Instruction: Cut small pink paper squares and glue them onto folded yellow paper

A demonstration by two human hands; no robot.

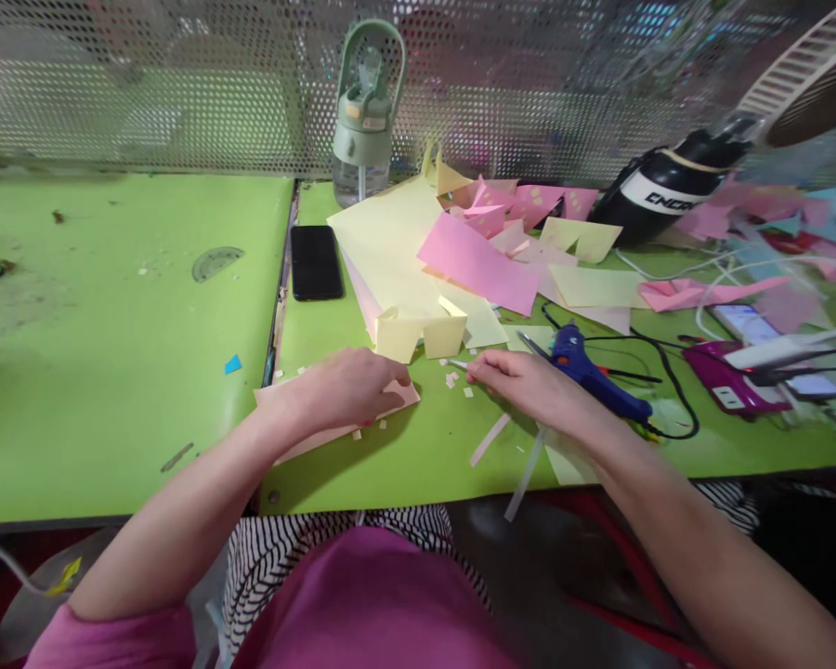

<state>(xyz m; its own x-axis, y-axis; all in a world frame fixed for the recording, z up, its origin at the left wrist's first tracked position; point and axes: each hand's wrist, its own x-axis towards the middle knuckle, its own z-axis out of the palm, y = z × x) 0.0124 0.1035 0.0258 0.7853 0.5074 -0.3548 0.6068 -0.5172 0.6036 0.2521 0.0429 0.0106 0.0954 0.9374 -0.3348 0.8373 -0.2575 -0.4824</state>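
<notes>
My left hand rests over a pale pink piece of paper near the table's front edge. Its fingers are bent and closed on the paper, and their undersides are hidden. In a pinch, my right hand holds a slim, pale, pointed tool; most of it is inside the fingers. The tip lies beside several tiny paper squares. Just beyond both hands, a folded cream paper piece with a notch stands upright. Narrow paper strips lie below my right hand.
A blue glue gun with a black cable lies right of my right hand. Behind are pink sheets, cream sheets, a phone and a water bottle. A purple power strip sits far right, a protractor left.
</notes>
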